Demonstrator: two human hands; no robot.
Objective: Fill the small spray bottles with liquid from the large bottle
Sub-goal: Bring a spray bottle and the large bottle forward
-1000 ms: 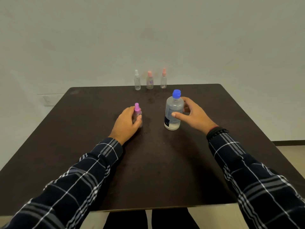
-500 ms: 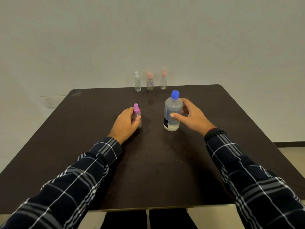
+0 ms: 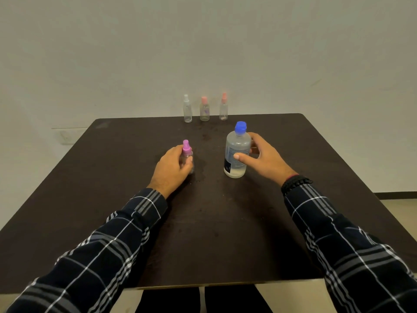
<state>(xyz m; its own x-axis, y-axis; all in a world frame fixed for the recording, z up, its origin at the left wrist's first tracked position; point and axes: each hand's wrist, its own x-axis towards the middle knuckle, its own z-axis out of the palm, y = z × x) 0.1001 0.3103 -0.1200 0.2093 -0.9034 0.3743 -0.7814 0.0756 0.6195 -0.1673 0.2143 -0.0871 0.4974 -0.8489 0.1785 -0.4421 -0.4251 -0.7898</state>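
Observation:
A large clear bottle (image 3: 235, 152) with a blue cap stands upright on the dark table (image 3: 225, 222), holding a little liquid at its bottom. My right hand (image 3: 264, 158) wraps its right side, thumb across the front. A small spray bottle (image 3: 187, 155) with a purple top stands to its left, and my left hand (image 3: 171, 169) is closed around its body. Three more small spray bottles stand in a row at the far edge: a white-topped one (image 3: 187, 108), a pink-topped one (image 3: 204, 108) and another pink-topped one (image 3: 223, 106).
The table's far edge meets a plain pale wall. A wall socket (image 3: 65, 136) shows left of the table. Faint wet spots lie between the two held bottles and near the far row. My legs show under the near edge.
Both hands and both bottles stay in nearly the same place; only the view has shifted slightly.

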